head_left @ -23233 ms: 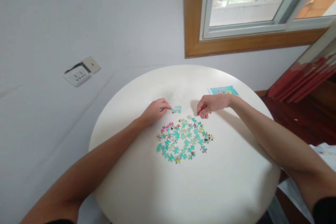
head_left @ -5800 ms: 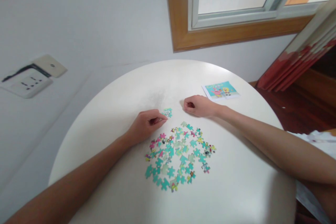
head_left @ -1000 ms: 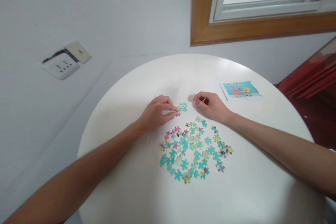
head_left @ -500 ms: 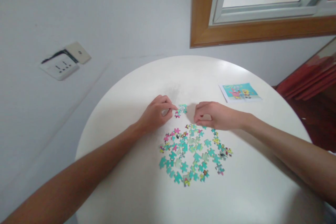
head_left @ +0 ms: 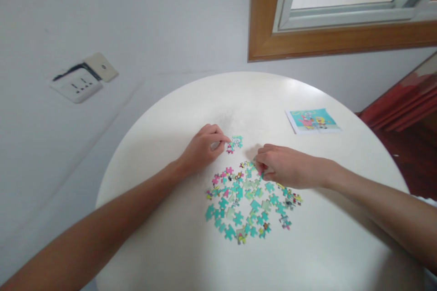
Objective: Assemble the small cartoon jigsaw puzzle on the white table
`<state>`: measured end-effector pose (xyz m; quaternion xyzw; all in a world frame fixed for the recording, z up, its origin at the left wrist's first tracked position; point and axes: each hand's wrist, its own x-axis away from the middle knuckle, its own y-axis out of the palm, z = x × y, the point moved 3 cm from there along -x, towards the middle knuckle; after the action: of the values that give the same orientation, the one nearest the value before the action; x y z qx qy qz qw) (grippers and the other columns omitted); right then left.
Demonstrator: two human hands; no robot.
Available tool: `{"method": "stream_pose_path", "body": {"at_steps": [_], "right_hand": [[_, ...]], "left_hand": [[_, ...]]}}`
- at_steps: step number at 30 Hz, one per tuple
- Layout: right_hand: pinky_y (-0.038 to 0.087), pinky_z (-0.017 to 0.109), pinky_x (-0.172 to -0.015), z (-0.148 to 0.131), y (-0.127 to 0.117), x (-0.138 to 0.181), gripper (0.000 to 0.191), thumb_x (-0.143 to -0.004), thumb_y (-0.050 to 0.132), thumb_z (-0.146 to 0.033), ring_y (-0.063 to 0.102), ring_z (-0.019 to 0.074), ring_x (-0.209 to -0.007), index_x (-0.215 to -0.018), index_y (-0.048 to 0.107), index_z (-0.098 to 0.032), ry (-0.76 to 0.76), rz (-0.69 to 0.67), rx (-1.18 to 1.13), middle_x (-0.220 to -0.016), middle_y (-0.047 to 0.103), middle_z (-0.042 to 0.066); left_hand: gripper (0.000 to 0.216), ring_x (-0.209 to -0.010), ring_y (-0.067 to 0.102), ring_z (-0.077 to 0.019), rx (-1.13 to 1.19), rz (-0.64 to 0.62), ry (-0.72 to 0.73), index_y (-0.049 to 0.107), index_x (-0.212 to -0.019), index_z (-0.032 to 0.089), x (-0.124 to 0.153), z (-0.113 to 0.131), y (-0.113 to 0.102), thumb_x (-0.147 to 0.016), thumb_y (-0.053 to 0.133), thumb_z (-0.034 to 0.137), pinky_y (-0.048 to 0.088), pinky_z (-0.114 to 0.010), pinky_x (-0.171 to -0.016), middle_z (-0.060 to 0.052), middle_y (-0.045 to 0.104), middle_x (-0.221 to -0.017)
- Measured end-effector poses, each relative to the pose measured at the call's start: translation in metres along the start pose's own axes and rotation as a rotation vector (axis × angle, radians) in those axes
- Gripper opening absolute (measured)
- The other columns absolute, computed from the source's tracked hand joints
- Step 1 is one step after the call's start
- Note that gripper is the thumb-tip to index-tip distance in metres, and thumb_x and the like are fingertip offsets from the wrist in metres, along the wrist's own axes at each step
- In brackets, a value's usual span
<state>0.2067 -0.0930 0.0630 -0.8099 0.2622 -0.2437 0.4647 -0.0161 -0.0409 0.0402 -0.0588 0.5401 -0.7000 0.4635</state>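
My left hand (head_left: 205, 146) rests beside a small joined cluster of jigsaw puzzle pieces (head_left: 237, 141). Its index fingertip touches the cluster's left edge; the other fingers are curled in. A pink piece with a face (head_left: 230, 149) sits at the cluster's lower left. Over the upper right of a loose spread of jigsaw pieces (head_left: 238, 217) is my right hand (head_left: 282, 166), fingers bent together and pointing down. Whatever lies under those fingertips is hidden. The loose pieces are mostly teal and pale green, with some pink and yellow.
A printed picture card (head_left: 314, 120) with cartoon figures lies at the right rear of the round white table (head_left: 164, 245). Behind the table is a wall with a socket (head_left: 78, 85) and a wood-framed window (head_left: 261, 41). Red cloth (head_left: 399, 100) hangs at the right.
My right hand has moved down and slightly right, from beside the joined cluster to over the loose pieces. My left hand stays at the cluster, nearly still.
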Motion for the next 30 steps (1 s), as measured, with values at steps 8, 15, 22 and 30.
{"method": "stream_pose_path", "body": {"at_steps": [8,15,22,30], "right_hand": [[0.035,0.028,-0.06,0.0022,0.0097,-0.0014,0.018,-0.075,0.054,-0.003,0.047,0.0117,-0.06,-0.07,0.059,-0.019,0.041,0.028,-0.063,-0.07,0.062,0.001],[0.039,0.029,-0.07,0.006,0.0025,-0.0001,0.01,-0.078,0.067,-0.012,0.057,0.017,-0.081,-0.085,0.064,-0.019,0.025,0.067,0.027,-0.088,0.066,0.006],[0.041,0.031,-0.075,0.0065,0.0049,-0.003,0.01,-0.08,0.063,-0.008,0.055,0.0191,-0.086,-0.081,0.061,-0.018,-0.014,0.053,0.085,-0.089,0.062,0.007],[0.037,0.03,-0.068,0.004,0.0004,0.0017,0.017,-0.078,0.057,-0.002,0.051,0.0147,-0.073,-0.078,0.057,-0.02,-0.099,0.032,-0.03,-0.077,0.06,0.002]], "left_hand": [[0.022,-0.09,0.058,-0.018,-0.008,0.009,-0.029,0.075,-0.092,0.022,-0.0003,-0.0011,-0.0002,-0.089,0.056,0.013,0.047,-0.034,-0.086,-0.003,0.065,-0.09],[0.021,-0.089,0.058,-0.0178,-0.019,0.073,-0.074,0.074,-0.091,0.021,-0.0006,-0.0061,-0.0025,-0.088,0.056,0.012,0.047,-0.034,-0.086,-0.003,0.065,-0.089],[0.021,-0.089,0.058,-0.0178,-0.02,0.064,-0.077,0.074,-0.091,0.021,-0.0006,-0.0047,-0.0011,-0.088,0.056,0.013,0.048,-0.034,-0.086,-0.003,0.065,-0.09],[0.02,-0.089,0.059,-0.018,-0.023,0.076,-0.074,0.075,-0.09,0.021,-0.0007,-0.0034,-0.0003,-0.088,0.056,0.015,0.048,-0.034,-0.085,-0.004,0.066,-0.089]]}}
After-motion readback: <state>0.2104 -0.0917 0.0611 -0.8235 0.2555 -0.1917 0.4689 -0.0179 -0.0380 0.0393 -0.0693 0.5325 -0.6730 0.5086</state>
